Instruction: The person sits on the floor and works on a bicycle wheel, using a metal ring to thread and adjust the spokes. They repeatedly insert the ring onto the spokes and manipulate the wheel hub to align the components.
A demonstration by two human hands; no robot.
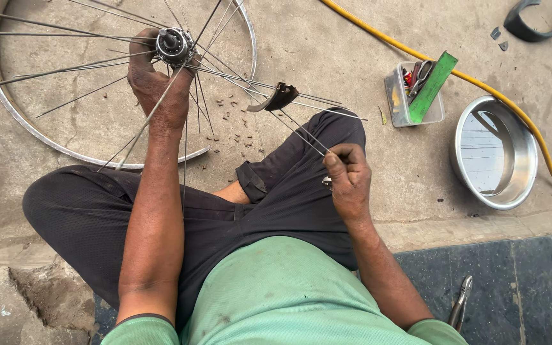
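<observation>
Steel spokes (269,86) fan out from a hub (174,46) at the upper left of the frame. Left hand (158,83) has its grip closed round the hub from below, over the rim (27,124) lying on the concrete floor (327,51). Right hand (349,179), at centre, pinches the loose end of one spoke, fingers tight. Right of it the floor opens up as far as a plastic tray (398,102), a metal bowl (494,153) and a yellow hose (416,54). Pliers (460,300) lie at the lower right, near the edge.

Daylit, stained concrete floor (327,57) meets a raised concrete kerb (480,223) and dark stone paving (531,287).
</observation>
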